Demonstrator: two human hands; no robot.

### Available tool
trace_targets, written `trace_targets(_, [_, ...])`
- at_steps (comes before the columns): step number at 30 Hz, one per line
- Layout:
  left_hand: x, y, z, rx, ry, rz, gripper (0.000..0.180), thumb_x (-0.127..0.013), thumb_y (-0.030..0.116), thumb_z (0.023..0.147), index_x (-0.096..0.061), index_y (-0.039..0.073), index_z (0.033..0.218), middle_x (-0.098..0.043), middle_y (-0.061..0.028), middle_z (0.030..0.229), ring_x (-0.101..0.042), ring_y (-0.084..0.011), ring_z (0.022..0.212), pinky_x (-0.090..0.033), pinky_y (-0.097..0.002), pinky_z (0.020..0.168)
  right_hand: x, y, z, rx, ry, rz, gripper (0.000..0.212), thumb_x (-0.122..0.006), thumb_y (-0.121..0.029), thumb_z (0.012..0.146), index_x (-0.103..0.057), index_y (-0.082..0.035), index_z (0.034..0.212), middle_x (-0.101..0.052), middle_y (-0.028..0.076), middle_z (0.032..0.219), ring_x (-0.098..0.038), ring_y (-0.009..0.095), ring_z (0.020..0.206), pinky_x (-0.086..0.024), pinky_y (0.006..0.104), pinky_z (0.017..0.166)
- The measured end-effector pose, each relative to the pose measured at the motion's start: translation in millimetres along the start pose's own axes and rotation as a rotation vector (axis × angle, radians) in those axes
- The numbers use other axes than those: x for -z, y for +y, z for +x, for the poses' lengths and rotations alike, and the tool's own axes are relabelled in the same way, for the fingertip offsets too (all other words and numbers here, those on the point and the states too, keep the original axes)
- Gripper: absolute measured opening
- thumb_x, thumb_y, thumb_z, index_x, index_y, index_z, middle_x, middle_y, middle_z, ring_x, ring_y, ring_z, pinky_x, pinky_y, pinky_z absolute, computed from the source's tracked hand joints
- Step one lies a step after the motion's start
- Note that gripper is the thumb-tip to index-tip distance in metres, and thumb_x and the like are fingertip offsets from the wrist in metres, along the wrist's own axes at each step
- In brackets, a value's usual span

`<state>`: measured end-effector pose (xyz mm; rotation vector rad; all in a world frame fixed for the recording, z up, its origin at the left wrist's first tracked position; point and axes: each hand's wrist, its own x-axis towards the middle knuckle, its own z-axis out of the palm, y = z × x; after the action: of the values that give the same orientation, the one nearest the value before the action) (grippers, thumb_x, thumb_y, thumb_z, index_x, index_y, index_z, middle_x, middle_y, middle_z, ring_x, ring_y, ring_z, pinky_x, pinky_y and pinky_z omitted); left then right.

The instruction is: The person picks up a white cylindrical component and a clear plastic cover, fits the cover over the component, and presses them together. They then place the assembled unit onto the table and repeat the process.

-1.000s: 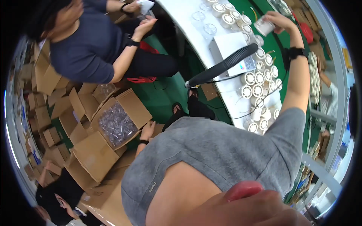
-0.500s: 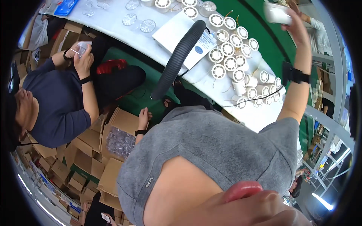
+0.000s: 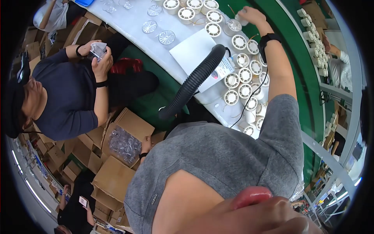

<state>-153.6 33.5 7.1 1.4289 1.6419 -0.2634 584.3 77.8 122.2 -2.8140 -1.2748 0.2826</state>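
In the head view, we find our right hand (image 3: pixel 252 16) at the counter's far edge, where the white counter (image 3: pixel 126 23) meets the green strip (image 3: pixel 286 29). Its fingers bend down over a pale piece (image 3: pixel 242 21) partly hidden beneath them; we cannot tell whether the grip pinches it or only rests there. Just beside it, toward the near edge, stands a clear-topped round piece (image 3: pixel 233 25). Slotted white round pieces (image 3: pixel 239 42) crowd along that far edge, thin wires trailing between them. Nearer the near edge stand a white box (image 3: pixel 194 46) and a black hose (image 3: pixel 191 84).

Our left hand (image 3: pixel 146 144) is at the right edge of an open carton (image 3: pixel 134 121) of clear parts (image 3: pixel 125 146); its grip we cannot make out.

The step in hand, we judge, is handling one piece among the rows at the far edge. The next move seems to call for a steady right hand, clear of neighbouring pieces and wires.
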Motion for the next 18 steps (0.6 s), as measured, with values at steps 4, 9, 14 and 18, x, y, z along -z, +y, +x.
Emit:
trace_targets(4, [-5,7,3,0.131,-0.019,-0.081,0.038,-0.042,0.036,0.083,-0.05,0.001,0.095,-0.051,-0.0059,0.06,-0.048,-0.014,0.05,-0.041,-0.025,0.049,-8,-22,-25,-0.108,0.011,0.088,0.056,-0.055,-0.048,0.065,-0.047,-0.014,0.109,-0.055,0.011,0.097,-0.052,0.026,0.086,-0.04,0.0392,0.075])
trace_targets(9, [-15,63,20,-0.063,-0.137,-0.333,0.031,-0.043,0.029,0.084,-0.05,0.0,0.095,-0.052,-0.0051,0.064,-0.049,-0.011,0.055,-0.041,-0.0228,0.052,14,-57,-75,0.46,0.388,-0.23,0.06,-0.053,-0.048,0.067,-0.043,-0.015,0.116,-0.056,0.013,0.095,-0.051,0.027,0.095,-0.033,0.0411,0.084])
trace_targets(14, [-9,108,15,-0.183,-0.145,-0.27,0.028,-0.045,0.027,0.084,-0.05,0.001,0.095,-0.052,-0.005,0.067,-0.049,-0.0106,0.058,-0.04,-0.0221,0.054,19,-42,-68,0.313,0.086,-0.24,0.059,-0.053,-0.049,0.067,-0.045,-0.014,0.113,-0.058,0.012,0.088,-0.053,0.026,0.087,-0.035,0.0424,0.077])
trace_targets(18, [-9,92,11,-0.168,-0.126,-0.311,0.029,-0.046,0.028,0.084,-0.05,0.0,0.094,-0.053,-0.0061,0.069,-0.05,-0.0111,0.061,-0.041,-0.0225,0.056,30,-41,-70,0.178,0.061,-0.316,0.045,-0.052,-0.044,0.071,-0.051,-0.013,0.103,-0.059,0.01,0.078,-0.056,0.026,0.075,-0.039,0.0414,0.068])
